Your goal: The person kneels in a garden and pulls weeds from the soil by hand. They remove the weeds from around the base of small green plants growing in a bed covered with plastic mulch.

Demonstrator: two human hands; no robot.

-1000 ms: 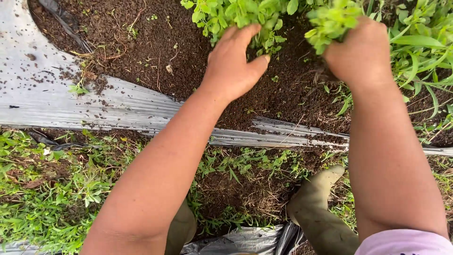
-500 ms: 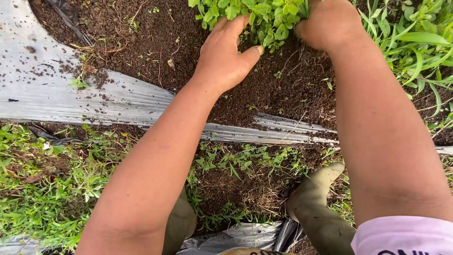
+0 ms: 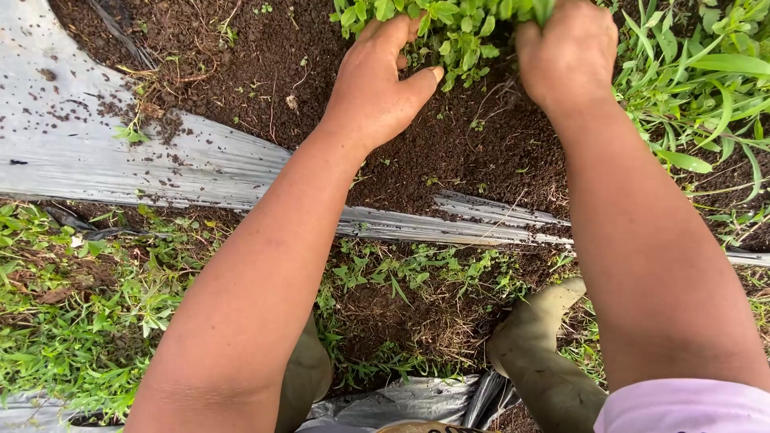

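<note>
Crumbly dark soil (image 3: 481,152), leafy weeds (image 3: 449,24)

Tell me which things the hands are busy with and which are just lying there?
Busy with:
left hand, pressed on the dark soil
right hand, shut on the leafy green plant

Just lying there:
silver plastic sheet
grass blades
low weeds
green rubber boot

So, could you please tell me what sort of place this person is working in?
Most likely an outdoor vegetable or garden bed on a small farm. Dark loose soil is edged by silver plastic mulch sheeting, both hands, left hand and right hand, are in a leafy green plant, and weedy grass lies alongside.
</note>
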